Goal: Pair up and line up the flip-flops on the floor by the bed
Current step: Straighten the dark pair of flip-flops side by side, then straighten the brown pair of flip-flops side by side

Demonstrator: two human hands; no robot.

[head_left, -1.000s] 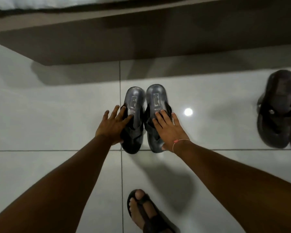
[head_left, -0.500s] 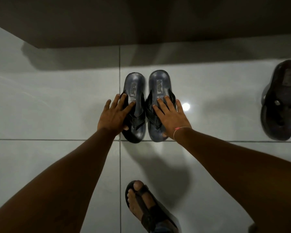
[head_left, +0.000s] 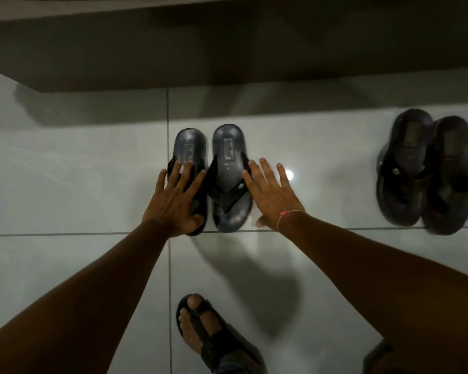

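On the white tile floor [head_left: 65,265], the grey flip-flop pair [head_left: 229,179] lies side by side, long axes running twelve to six, heels at twelve. Left hand [head_left: 174,202] is spread flat over the left flip-flop; right hand [head_left: 272,194] hovers wide, empty, beside its right edge. Brown pair [head_left: 427,171] waits well apart at three o'clock, nearer the right hand

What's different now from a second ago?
The right hand has slid off the right grey flip-flop to the floor side, fingers spread, letting go. The left hand still lies on the left flip-flop. The grey pair stays side by side; the dark pair is unmoved.
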